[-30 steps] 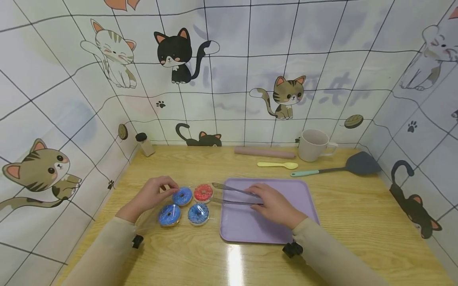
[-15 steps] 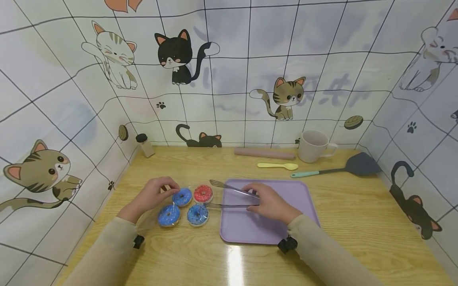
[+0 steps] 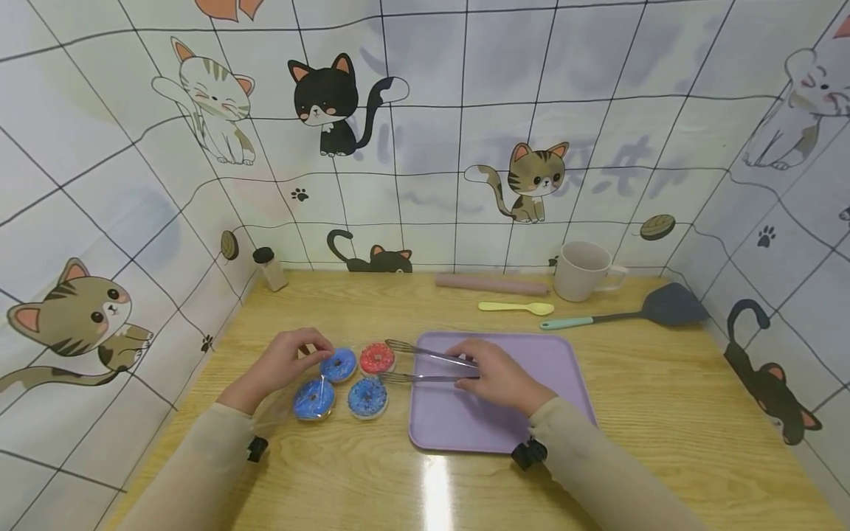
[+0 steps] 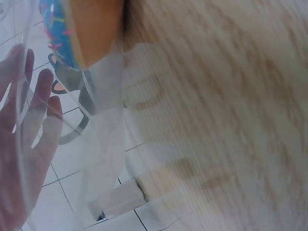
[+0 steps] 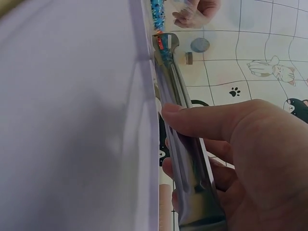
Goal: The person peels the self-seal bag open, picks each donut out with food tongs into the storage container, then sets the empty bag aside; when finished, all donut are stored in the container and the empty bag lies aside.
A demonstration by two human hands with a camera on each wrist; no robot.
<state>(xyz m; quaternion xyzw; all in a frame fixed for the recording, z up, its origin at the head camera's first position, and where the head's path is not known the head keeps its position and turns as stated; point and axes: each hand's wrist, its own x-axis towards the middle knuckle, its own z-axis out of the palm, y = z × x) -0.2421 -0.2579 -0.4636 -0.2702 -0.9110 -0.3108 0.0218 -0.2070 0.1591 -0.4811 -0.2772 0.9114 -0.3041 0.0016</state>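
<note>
Several toy doughnuts lie in a clear plastic tray on the wooden table: a red one and three blue ones. My left hand pinches the tray's far edge beside the upper blue doughnut; its fingers show through the clear plastic. My right hand grips metal tongs over the purple tray. The tong tips point left, either side of the red doughnut. In the right wrist view the tongs run along the tray's edge.
At the back stand a cream mug, a pink rolling pin, a yellow spoon and a dark spatula. A small shaker sits in the back left corner. Cat-patterned walls close three sides.
My right hand has slid left with the tongs, bringing their tips closer around the red doughnut. The left hand has stayed put.
</note>
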